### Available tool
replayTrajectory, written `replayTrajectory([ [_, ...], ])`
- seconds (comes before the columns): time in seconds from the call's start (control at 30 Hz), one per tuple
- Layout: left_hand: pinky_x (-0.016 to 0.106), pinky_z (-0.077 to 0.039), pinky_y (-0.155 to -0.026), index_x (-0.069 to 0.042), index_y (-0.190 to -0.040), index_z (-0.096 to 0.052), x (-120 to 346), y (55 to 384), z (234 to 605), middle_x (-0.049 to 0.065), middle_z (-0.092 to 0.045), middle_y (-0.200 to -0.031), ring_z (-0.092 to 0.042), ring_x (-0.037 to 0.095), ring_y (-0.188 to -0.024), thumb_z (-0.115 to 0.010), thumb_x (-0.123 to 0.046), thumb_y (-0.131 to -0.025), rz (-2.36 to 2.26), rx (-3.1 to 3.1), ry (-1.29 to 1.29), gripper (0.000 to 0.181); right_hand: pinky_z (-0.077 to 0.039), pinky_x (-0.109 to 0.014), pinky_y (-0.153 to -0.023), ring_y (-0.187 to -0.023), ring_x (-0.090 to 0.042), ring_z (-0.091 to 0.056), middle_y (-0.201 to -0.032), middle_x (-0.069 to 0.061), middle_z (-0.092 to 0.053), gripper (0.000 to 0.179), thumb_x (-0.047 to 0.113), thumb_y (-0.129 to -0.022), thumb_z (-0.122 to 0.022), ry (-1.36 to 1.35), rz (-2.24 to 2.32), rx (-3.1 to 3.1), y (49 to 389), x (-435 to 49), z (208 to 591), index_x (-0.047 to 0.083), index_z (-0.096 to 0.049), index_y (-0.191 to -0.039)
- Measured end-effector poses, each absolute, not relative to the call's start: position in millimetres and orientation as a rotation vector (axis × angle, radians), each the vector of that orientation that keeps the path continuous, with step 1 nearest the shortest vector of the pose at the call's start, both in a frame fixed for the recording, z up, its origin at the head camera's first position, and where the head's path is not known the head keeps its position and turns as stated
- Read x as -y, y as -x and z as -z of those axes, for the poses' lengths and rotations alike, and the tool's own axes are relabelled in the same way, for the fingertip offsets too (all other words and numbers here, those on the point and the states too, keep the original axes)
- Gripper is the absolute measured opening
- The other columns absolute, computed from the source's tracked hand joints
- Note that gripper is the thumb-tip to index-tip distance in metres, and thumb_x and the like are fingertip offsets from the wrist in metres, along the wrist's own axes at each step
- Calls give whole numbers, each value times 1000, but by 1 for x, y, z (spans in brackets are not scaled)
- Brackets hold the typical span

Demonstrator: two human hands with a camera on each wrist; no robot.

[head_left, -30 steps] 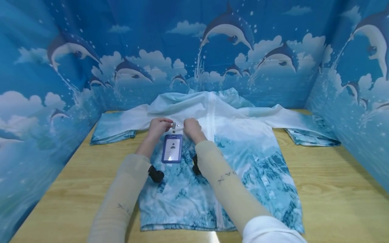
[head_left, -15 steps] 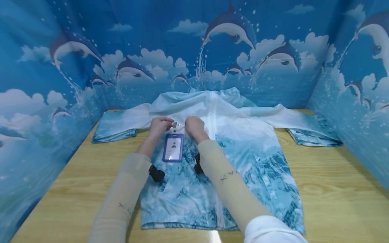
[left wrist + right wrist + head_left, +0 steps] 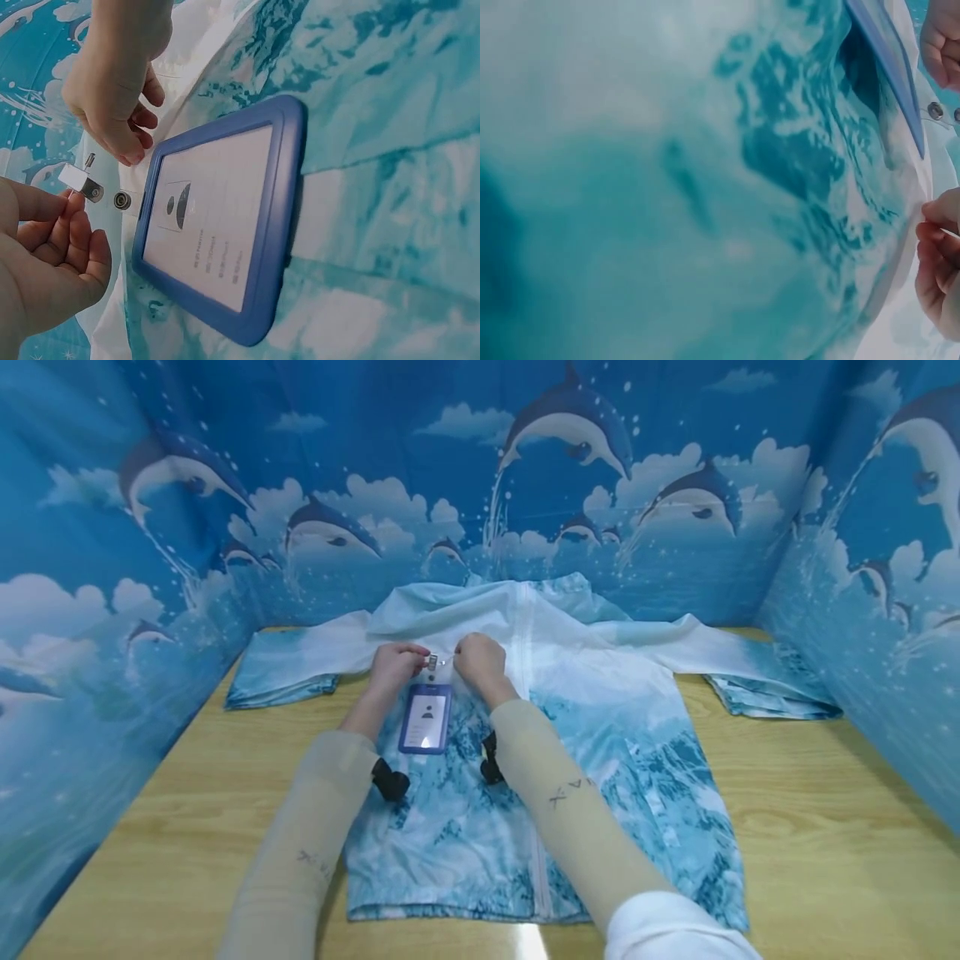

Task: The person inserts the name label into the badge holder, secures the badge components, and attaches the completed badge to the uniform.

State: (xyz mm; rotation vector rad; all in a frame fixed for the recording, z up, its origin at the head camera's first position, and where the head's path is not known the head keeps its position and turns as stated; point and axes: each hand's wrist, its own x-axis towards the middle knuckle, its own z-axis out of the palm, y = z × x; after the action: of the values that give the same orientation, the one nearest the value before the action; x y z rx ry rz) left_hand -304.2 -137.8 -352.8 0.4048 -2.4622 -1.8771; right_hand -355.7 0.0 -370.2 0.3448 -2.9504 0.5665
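Note:
A light blue and white zip jacket [image 3: 600,710] lies spread on the table with its sleeves out to the sides. Over its left front is a blue-framed ID badge holder [image 3: 425,720], which stands tilted from the cloth in the left wrist view. My left hand [image 3: 395,668] pinches the badge's metal clip [image 3: 81,181] between thumb and fingers. A clear strap with a snap [image 3: 122,200] joins clip and frame. Close by on the right, my right hand [image 3: 481,662] has its fingers curled and pinches the jacket's white chest cloth, as the right wrist view shows.
The wooden table [image 3: 810,827] extends on both sides of the jacket. A blue curtain [image 3: 450,468] printed with dolphins encloses the back and sides. Black wrist cameras [image 3: 390,781] sit below both hands, over the jacket.
Both hands have moved slightly away from me, the right one most, and the badge has shifted up the jacket with the left hand. The pinch on the clip is kept.

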Motion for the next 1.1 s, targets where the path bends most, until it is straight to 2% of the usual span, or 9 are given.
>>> replayTrajectory([
  [0.13,36,-44,-84,-1,-107,-66,135,306,352,12,-59,-106,-54,24,-93,-51,-6,-85,1838,2487,-419,27,-48,-31,-66,-69,-17,-57,-82,-3,-65,18,14,-88,-54,-323,-676,2973,352,-2,367,9,-71,-89],
  [0.37,28,-43,-71,1,-103,-68,127,317,357,12,-62,-96,-55,22,-84,-51,-1,-81,1766,2515,-437,28,-46,-31,-58,-64,-18,-56,-77,-4,-62,21,17,-92,-51,-369,-644,2973,351,-4,367,8,-68,-84],
  [0.5,30,-44,-72,0,-102,-68,124,319,358,13,-63,-95,-56,22,-84,-51,-2,-82,1758,2526,-419,27,-45,-31,-58,-65,-18,-55,-79,-5,-62,21,16,-93,-49,-381,-686,2979,353,-5,368,7,-66,-85],
  [0.7,35,-45,-78,-1,-102,-68,123,321,362,12,-62,-99,-56,24,-88,-50,-5,-85,1748,2561,-389,25,-35,-28,-51,-53,-16,-44,-59,-3,-50,30,13,-92,-47,-389,-859,2950,353,-7,366,9,-55,-63],
  [0.8,36,-46,-79,-2,-101,-68,122,323,363,12,-63,-99,-56,24,-88,-50,-4,-84,1751,2568,-402,25,-32,-27,-49,-50,-15,-40,-54,-1,-43,34,12,-91,-48,-381,-893,2937,352,-8,364,11,-48,-58],
  [0.97,35,-45,-79,-2,-102,-68,121,326,366,12,-62,-100,-56,23,-88,-49,-3,-83,1761,2576,-445,27,-31,-26,-48,-49,-14,-39,-54,0,-43,32,12,-91,-48,-361,-907,2949,351,-9,364,11,-52,-59],
  [1.1,35,-46,-79,-2,-103,-68,121,328,368,11,-62,-101,-57,23,-88,-50,-3,-83,1778,2571,-440,27,-35,-26,-52,-54,-15,-46,-61,-2,-52,26,14,-91,-49,-341,-919,2957,351,-8,364,8,-61,-69],
])
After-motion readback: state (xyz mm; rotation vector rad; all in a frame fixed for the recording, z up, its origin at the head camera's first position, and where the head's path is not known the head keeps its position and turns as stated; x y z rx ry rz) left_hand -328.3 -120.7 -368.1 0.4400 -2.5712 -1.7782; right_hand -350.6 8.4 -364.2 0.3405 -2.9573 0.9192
